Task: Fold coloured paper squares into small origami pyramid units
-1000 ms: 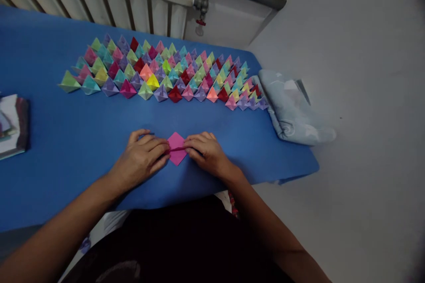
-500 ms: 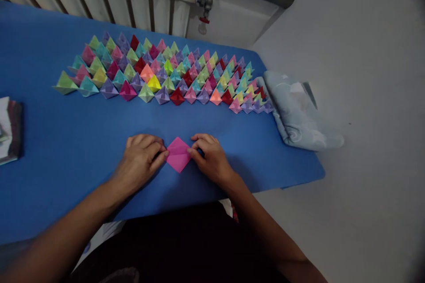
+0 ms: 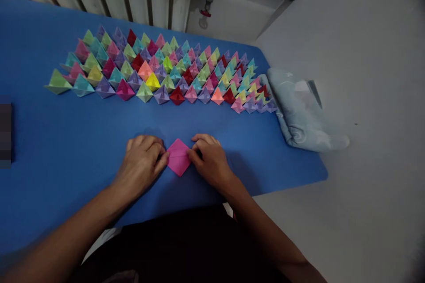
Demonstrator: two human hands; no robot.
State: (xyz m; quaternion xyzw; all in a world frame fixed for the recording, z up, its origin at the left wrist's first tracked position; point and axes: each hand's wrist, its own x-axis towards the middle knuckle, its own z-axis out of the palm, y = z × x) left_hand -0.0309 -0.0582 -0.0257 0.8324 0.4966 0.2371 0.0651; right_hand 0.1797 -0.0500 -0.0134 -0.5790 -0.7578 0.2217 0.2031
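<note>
The pink paper (image 3: 178,160) is at the near part of the blue desk (image 3: 83,137), in front of the person, and its shape is like a diamond with a crease across the middle. The left hand (image 3: 143,161) has a narrow grip, which holds the left corner of this paper. The right hand (image 3: 210,158) holds the right corner, its grip also narrow, with the thumb near the crease. Beyond the hands, many folded paper pieces (image 3: 161,72) of various colours stand close together in rows. At the right end of these rows lies a folded pale blue cloth (image 3: 294,112). At the left edge there is a dark object (image 3: 5,132), too unclear to name. Behind the desk are a white radiator (image 3: 141,6) and a red valve handle (image 3: 205,13).
</note>
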